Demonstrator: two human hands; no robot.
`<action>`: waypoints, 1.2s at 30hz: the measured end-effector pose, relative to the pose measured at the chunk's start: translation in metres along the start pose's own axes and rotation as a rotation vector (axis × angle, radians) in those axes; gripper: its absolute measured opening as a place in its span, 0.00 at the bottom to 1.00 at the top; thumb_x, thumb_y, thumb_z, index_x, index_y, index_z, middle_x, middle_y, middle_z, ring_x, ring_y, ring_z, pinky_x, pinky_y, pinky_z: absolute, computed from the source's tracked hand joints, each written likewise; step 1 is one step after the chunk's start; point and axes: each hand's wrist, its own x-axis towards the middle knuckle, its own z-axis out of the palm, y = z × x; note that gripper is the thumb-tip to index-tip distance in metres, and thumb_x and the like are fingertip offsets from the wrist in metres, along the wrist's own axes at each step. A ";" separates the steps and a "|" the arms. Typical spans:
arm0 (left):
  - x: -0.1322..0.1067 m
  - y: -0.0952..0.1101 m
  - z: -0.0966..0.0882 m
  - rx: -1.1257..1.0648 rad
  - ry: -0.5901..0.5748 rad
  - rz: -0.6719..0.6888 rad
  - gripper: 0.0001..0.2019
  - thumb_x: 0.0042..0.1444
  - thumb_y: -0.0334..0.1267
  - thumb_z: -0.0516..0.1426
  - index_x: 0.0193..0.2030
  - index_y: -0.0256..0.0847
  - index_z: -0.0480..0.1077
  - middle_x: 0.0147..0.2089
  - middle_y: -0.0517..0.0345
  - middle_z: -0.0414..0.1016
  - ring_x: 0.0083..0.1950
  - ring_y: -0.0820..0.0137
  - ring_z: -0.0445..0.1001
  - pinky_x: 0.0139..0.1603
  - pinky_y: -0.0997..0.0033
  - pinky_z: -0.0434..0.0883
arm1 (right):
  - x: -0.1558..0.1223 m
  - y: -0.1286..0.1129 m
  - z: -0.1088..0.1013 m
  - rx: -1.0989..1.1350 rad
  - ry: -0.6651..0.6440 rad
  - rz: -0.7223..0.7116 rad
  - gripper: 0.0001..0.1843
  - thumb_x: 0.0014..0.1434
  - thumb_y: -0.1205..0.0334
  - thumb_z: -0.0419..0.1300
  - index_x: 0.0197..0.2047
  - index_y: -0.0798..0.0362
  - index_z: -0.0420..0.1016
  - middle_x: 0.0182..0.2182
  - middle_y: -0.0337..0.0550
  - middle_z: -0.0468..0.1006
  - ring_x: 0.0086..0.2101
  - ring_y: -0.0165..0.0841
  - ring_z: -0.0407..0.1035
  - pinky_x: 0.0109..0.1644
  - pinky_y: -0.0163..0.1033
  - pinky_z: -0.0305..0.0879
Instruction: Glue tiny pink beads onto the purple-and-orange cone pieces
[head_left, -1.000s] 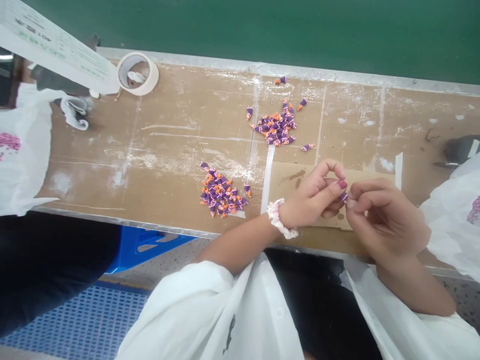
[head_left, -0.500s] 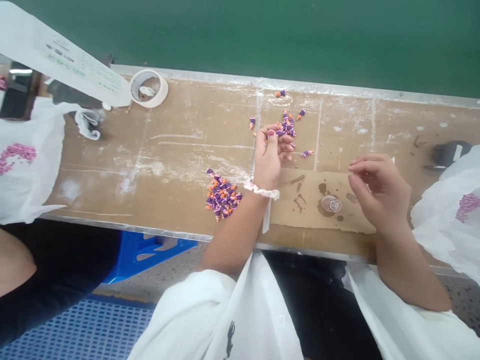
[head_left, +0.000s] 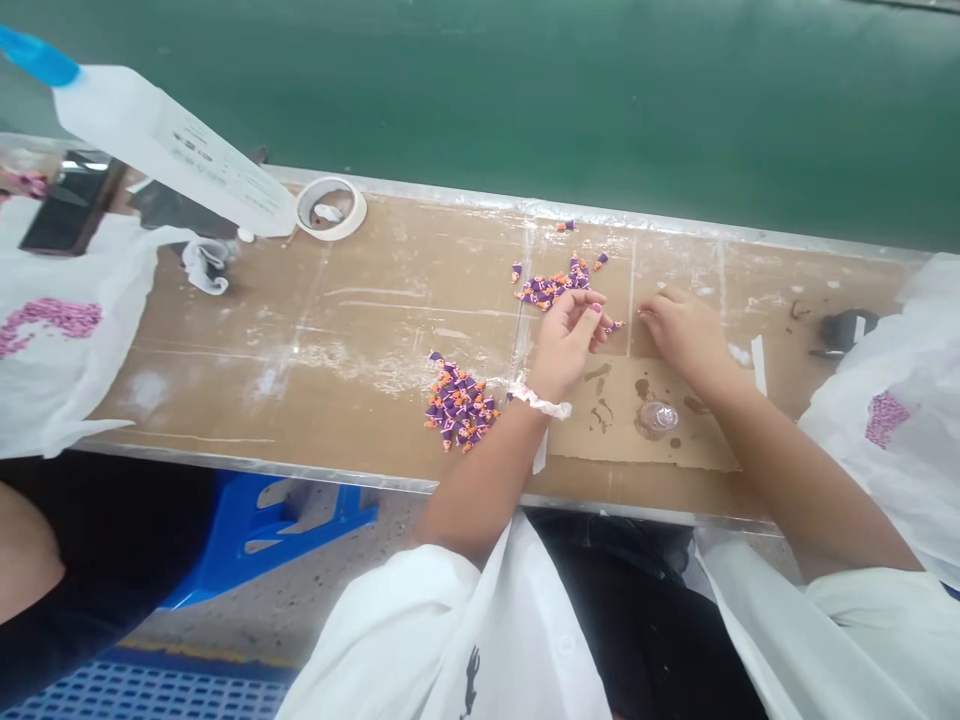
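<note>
My left hand [head_left: 568,343], with a pale scrunchie [head_left: 541,402] at the wrist, is just in front of the far pile of small purple-and-orange figures [head_left: 551,290]. Its thumb and fingers are curled together; anything between them is hidden. A loose figure [head_left: 615,327] lies just right of its fingertips. Across from it, my right hand [head_left: 684,332] is closed in a pinch, fingertips toward the left hand; what it pinches is too small to make out. Nearer me, left of my left forearm, lies a second pile of figures [head_left: 459,402].
A small clear cup [head_left: 660,418] stands on a stained cardboard piece [head_left: 600,440]. White bags [head_left: 840,440] with pink bits lie at both sides. Far left are a white bottle [head_left: 187,150], a tape roll [head_left: 358,215] and a phone [head_left: 71,205]. A person's leg shows lower left.
My right hand has moved forward and left, past the cup, and its fingers have closed into a pinch. My left hand has drawn back from the far pile. The view has shifted slightly.
</note>
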 end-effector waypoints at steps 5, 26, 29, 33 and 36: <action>-0.003 -0.001 0.003 0.021 -0.025 -0.020 0.04 0.61 0.27 0.53 0.36 0.38 0.66 0.26 0.65 0.71 0.24 0.82 0.67 0.26 0.81 0.63 | 0.010 -0.004 0.006 0.015 0.008 -0.005 0.14 0.63 0.67 0.50 0.31 0.55 0.75 0.35 0.51 0.75 0.35 0.39 0.65 0.30 0.40 0.47; -0.036 -0.023 0.020 -0.066 -0.436 -0.165 0.19 0.50 0.51 0.66 0.36 0.34 0.75 0.30 0.58 0.76 0.29 0.77 0.73 0.32 0.73 0.72 | -0.081 -0.006 -0.019 1.046 0.291 -0.077 0.02 0.62 0.65 0.61 0.37 0.48 0.74 0.32 0.38 0.72 0.29 0.28 0.68 0.31 0.35 0.65; -0.039 -0.023 0.021 -0.066 -0.470 -0.185 0.19 0.52 0.51 0.65 0.36 0.34 0.75 0.30 0.58 0.75 0.28 0.77 0.73 0.32 0.74 0.72 | -0.086 -0.005 -0.019 0.923 0.402 -0.154 0.06 0.60 0.69 0.62 0.38 0.46 0.76 0.31 0.38 0.74 0.32 0.31 0.70 0.34 0.38 0.68; -0.043 -0.020 0.022 -0.109 -0.476 -0.224 0.17 0.53 0.49 0.65 0.34 0.35 0.74 0.28 0.59 0.74 0.28 0.77 0.73 0.33 0.74 0.73 | -0.088 -0.005 -0.023 0.801 0.489 -0.244 0.10 0.58 0.71 0.63 0.41 0.46 0.77 0.32 0.40 0.76 0.32 0.33 0.71 0.33 0.39 0.68; -0.045 -0.017 0.024 -0.145 -0.470 -0.258 0.16 0.53 0.48 0.65 0.34 0.35 0.74 0.28 0.60 0.75 0.28 0.77 0.73 0.33 0.74 0.73 | -0.089 -0.006 -0.026 0.783 0.517 -0.300 0.16 0.57 0.73 0.63 0.45 0.45 0.78 0.33 0.40 0.77 0.31 0.33 0.71 0.32 0.39 0.68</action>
